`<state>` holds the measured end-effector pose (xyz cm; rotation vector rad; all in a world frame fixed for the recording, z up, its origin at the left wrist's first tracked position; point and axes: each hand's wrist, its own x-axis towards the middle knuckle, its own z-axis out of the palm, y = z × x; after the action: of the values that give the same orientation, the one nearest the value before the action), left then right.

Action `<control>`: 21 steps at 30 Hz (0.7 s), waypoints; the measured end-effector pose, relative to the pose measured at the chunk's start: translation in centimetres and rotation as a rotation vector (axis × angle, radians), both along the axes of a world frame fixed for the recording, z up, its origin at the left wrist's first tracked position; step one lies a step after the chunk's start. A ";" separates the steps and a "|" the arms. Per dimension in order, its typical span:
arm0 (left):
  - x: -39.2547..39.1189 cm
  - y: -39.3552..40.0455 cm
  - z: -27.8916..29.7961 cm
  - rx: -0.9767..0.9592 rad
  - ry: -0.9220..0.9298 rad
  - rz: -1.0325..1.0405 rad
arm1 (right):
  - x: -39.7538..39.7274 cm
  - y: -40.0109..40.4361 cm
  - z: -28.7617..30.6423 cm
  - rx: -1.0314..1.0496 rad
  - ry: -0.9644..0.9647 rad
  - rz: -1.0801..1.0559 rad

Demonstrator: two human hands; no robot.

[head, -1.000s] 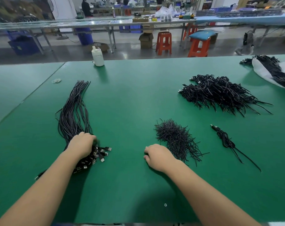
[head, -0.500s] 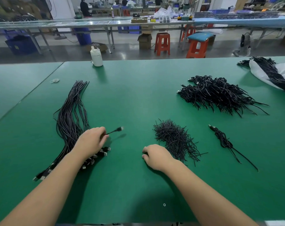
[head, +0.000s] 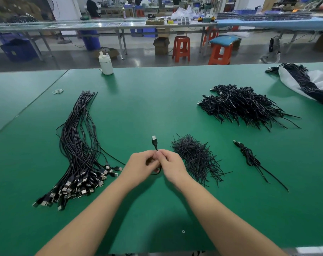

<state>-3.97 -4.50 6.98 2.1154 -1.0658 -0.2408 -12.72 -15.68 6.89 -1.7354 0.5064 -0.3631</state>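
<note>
Looking down from my head, I have both hands together over the middle of the green felt-covered table [head: 157, 100], and the one thin black USB cable [head: 154, 142] I am working on is caught between them. My left hand [head: 141, 166] has its fingers curled and pinches the cable just below the plug, and my right hand [head: 172, 166] meets it fingertip to fingertip, also curled and pinching the same cable. The metal-tipped plug sticks up and away from me, just past my fingertips, while a short dark loop of the cord shows beneath my hands, close to the table; the rest of the cord trails off to the left towards the long bundle of straight black USB cables [head: 79, 145]. That bundle lies on the table just beside my left forearm, its silver plugs fanned out at the near end and its bare ends pointing away. Just beside my right hand, nearly touching it, sits the small tangled pile of short black wire ties [head: 195, 157]. Farther right lies a single coiled black cable [head: 249, 157], tied at the middle, apart from everything else. Beyond it is the big heap of coiled black cables [head: 243, 106], well clear of my hands. At the far edge of the table stands a white plastic bottle [head: 105, 63], upright, and at the far right corner a white plastic bag [head: 315, 82] lies with more black cables on it.
</note>
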 end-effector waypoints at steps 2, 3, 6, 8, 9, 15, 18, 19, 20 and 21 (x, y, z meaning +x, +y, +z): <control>-0.2 0.3 0.0 -0.048 0.092 0.017 | -0.3 -0.3 -0.1 0.071 -0.036 -0.076; -0.3 0.5 0.0 -0.089 0.157 0.045 | -0.4 -0.4 -0.1 0.135 -0.060 -0.096; 0.2 0.8 0.2 -0.180 0.208 0.141 | -0.6 -0.6 -0.2 0.161 -0.092 -0.084; 0.2 0.6 0.4 -0.202 0.410 0.035 | -0.8 -0.2 0.1 0.167 -0.105 -0.015; 0.0 0.3 0.4 -0.208 0.530 -0.037 | -0.9 0.1 0.3 0.164 -0.105 0.030; -0.6 -0.1 1.0 -0.229 0.687 -0.097 | -1.2 0.5 0.7 0.268 0.006 0.138; -0.6 -0.2 1.2 -0.197 0.650 -0.097 | -1.4 0.1 0.3 0.286 0.022 0.141; -0.7 -0.3 1.3 -0.190 0.648 -0.106 | -1.4 0.0 0.2 0.270 0.026 0.147; -0.9 -0.4 1.4 -0.185 0.661 -0.120 | -1.4 -0.1 0.1 0.252 0.031 0.150; -1.1 -0.6 1.5 -0.178 0.682 -0.135 | -1.5 -0.2 0.0 0.240 0.035 0.147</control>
<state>-5.07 -5.11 8.52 1.6113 -0.7758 -0.8315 -14.18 -15.85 6.90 -1.5367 0.4266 -0.1604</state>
